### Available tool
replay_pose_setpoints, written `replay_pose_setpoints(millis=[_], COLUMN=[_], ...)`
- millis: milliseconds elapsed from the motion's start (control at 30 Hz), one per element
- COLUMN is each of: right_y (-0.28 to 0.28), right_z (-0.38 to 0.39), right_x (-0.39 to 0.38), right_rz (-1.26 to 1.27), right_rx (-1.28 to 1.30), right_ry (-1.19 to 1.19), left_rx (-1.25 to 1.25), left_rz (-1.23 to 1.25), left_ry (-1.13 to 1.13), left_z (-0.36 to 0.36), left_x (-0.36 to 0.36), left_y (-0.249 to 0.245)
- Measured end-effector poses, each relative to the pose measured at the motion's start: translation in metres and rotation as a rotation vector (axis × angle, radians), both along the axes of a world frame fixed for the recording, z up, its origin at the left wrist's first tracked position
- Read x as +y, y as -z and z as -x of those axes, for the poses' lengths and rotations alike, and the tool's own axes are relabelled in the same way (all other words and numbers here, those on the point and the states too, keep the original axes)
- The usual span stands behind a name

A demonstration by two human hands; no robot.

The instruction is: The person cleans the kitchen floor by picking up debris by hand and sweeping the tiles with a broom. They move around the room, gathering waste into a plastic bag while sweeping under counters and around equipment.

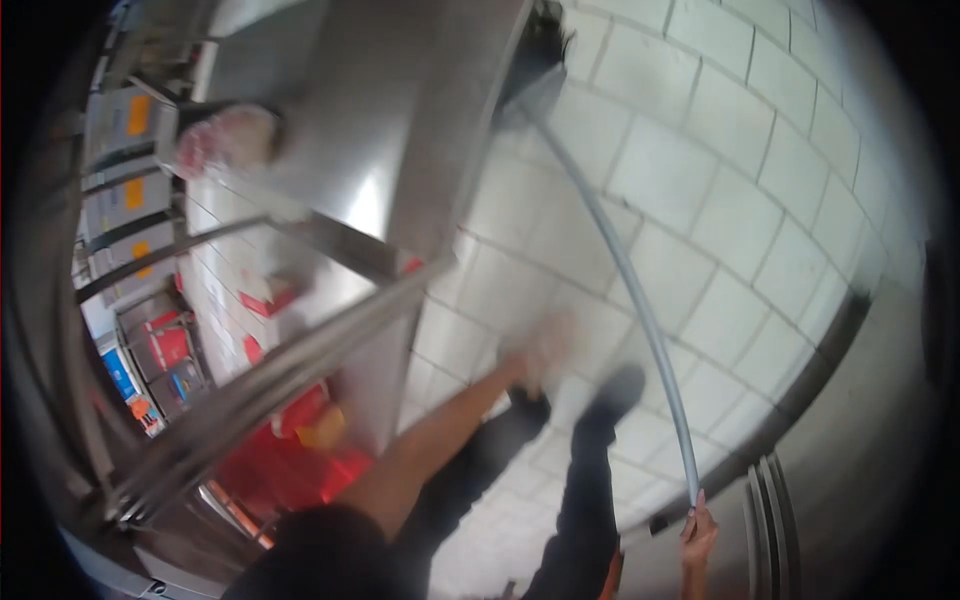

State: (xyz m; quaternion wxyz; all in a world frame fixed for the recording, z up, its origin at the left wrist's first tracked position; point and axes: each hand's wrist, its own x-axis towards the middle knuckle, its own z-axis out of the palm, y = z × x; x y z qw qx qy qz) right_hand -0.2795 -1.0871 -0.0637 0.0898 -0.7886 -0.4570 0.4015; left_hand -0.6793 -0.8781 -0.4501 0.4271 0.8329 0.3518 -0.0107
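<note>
Head view: the grey pole (633, 280) has its end inside the right fingers (704, 519).

pale tiles with dark joints cover the floor (665, 165); the blurred dark end of a long grey pole (640, 290) meets it beside the steel counter (425, 130), and a dark shoe (614, 395) rests nearer its bottom edge.

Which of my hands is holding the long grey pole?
Your right hand, gripping the pole near its lower end in view. Your left hand, blurred, is away from it, above the tiled floor.
</note>
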Motion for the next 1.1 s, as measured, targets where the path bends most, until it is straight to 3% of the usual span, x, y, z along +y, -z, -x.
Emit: replay_pose_setpoints(millis=[67,100,133,200,233,267,300,333,400,467,533,633,800,867,933,1100], right_y=[0.045,0.079,0.098,0.133,0.150,0.174,0.201,0.213,0.251,0.261,0.271,0.295,0.308,0.311,0.311,0.329], right_z=[0.008,0.012,0.028,0.066,0.082,0.099,0.118,0.132,0.161,0.177,0.191,0.217,0.252,0.253,0.247,0.257], right_x=[0.030,0.018,0.037,0.100,0.131,0.161,0.194,0.237,0.321,0.407,0.479,0.565,0.611,0.604,0.599,0.643], right_rz=[-0.158,-0.152,-0.172,-0.238,-0.158,-0.197,-0.359,-0.257,-0.357,-0.339,-0.375,-0.430,-0.595,-0.546,-0.578,-0.825], right_rx=[-0.036,0.107,0.080,0.021,0.051,0.099,0.163,0.154,0.147,0.170,0.220,0.317,0.420,0.452,0.463,0.411], right_ry=[-0.173,-0.080,-0.120,-0.187,-0.178,-0.133,-0.100,-0.152,-0.174,-0.213,-0.205,-0.191,-0.164,-0.099,-0.113,-0.105], left_rx=[0.093,0.066,-0.038,-0.179,-0.133,-0.129,-0.198,-0.172,-0.099,0.230,0.312,0.340,0.329,0.345,0.338,0.425], left_rz=[-0.367,0.115,0.578,0.881,0.676,0.670,0.903,0.776,0.510,0.159,0.240,0.060,0.100,0.019,-0.227,-0.144], left_ry=[0.315,0.063,-0.277,-0.588,-0.500,-0.498,-0.762,-0.707,-0.614,-0.454,-0.505,-0.514,-0.392,-0.365,-0.313,-0.482], left_z=[-0.010,-0.026,-0.037,-0.049,-0.044,-0.040,-0.039,-0.037,-0.032,-0.002,0.007,0.010,0.000,0.010,0.023,0.024], left_x=[0.008,0.042,0.075,0.106,0.103,0.108,0.114,0.129,0.159,0.168,0.179,0.184,0.195,0.192,0.184,0.200], left_y=[-0.151,-0.228,-0.294,-0.375,-0.377,-0.378,-0.383,-0.387,-0.395,-0.379,-0.379,-0.380,-0.381,-0.376,-0.365,-0.396])
